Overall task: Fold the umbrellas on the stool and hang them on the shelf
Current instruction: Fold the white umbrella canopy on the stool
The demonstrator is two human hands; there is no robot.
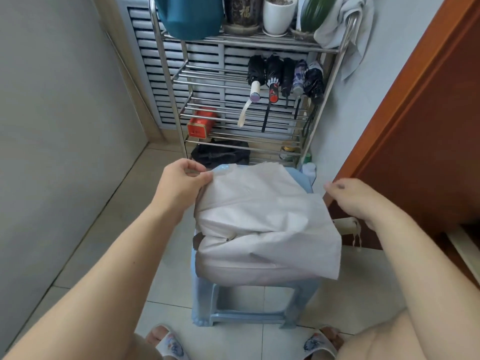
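Head view: white umbrella [265,224], canopy loose, lying across blue stool [249,305]. Left hand [181,183] pinches canopy's far left edge. Right hand [358,198] beside canopy's right edge, fingers loosely curled, holding nothing. Five folded umbrellas [285,76] hang on metal shelf [181,74] behind

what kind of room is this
Probably a home entryway or utility corner: a steel-tube storage shelf with folded umbrellas hanging from it, a light blue plastic stool on pale floor tiles, and a brown wooden door.
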